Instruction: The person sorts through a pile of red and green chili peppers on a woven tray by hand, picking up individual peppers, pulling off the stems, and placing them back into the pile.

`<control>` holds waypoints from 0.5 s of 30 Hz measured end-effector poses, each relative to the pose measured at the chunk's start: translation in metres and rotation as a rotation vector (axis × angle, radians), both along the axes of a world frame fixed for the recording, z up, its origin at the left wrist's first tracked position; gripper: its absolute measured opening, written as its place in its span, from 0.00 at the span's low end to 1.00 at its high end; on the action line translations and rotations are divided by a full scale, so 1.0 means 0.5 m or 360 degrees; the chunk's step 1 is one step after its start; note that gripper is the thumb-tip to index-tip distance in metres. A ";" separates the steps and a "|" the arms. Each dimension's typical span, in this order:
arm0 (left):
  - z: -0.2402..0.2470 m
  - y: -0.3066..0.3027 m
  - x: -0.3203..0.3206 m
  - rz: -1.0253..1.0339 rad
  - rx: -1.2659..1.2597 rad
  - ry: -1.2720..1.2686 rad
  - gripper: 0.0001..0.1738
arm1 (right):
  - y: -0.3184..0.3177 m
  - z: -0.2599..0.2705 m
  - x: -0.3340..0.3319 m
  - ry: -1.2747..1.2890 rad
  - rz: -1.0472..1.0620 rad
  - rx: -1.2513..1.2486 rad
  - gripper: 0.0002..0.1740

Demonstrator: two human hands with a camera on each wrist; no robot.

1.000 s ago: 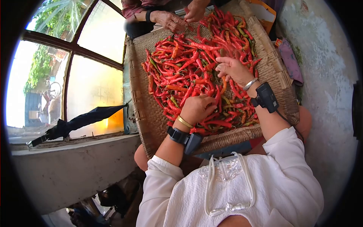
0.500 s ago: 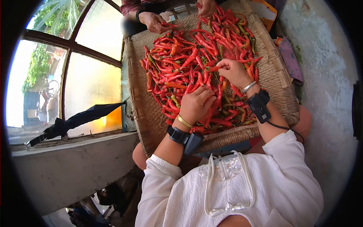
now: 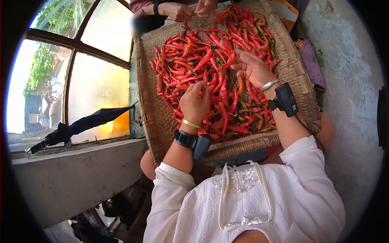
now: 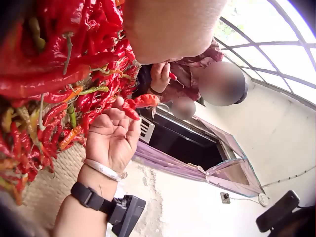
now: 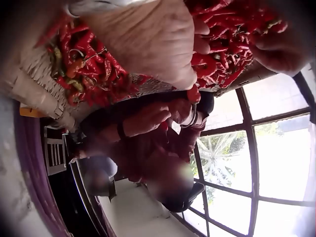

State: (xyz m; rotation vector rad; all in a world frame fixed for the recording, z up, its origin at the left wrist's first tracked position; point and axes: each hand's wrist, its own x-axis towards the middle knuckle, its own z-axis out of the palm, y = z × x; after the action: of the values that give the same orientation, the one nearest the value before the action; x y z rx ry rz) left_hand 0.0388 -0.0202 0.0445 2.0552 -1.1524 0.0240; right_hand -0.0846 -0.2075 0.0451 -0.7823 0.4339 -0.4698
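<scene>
Many red chili peppers (image 3: 189, 67), with some green and orange ones, lie heaped on a woven tray (image 3: 292, 65). My right hand (image 3: 253, 69) is over the heap, palm partly turned up; at its fingertips it pinches a red pepper (image 4: 143, 101), also visible in the right wrist view. My left hand (image 3: 194, 104) hovers at the heap's left part, fingers loosely bent with a gap to the thumb. No pepper can be made out in its grasp, and its fingertips are partly hidden.
Across the tray, another person's hands (image 3: 178, 12) meet over the far edge. A folded black umbrella (image 3: 87, 123) leans by the window on the left. The wall (image 3: 344, 60) is on the right, with a purple cloth (image 3: 311, 65) beside the tray.
My left hand has moved left and slightly up, away from my right hand. My right hand has turned its palm upward. The other person's hands have come together.
</scene>
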 end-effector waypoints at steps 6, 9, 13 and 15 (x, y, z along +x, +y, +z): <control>-0.011 0.004 0.015 0.0051 0.0339 -0.0273 0.13 | 0.019 -0.047 0.012 0.0773 0.0355 -0.0799 0.18; -0.017 0.005 0.014 0.0013 0.0565 -0.0252 0.16 | 0.058 -0.055 0.016 0.1176 0.0620 -0.1642 0.16; -0.030 0.007 0.014 -0.0163 0.0681 -0.0174 0.22 | 0.096 -0.059 0.024 0.1391 0.0535 -0.2014 0.18; -0.029 0.008 0.014 -0.0190 0.0666 -0.0158 0.23 | 0.108 -0.077 0.029 0.1259 0.0385 -0.1915 0.16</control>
State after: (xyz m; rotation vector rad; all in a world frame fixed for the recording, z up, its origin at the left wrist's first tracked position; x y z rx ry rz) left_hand 0.0458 -0.0163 0.0302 2.3629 -1.4353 -0.1903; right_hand -0.0703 -0.1533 0.0066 -2.1909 0.7752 -0.1261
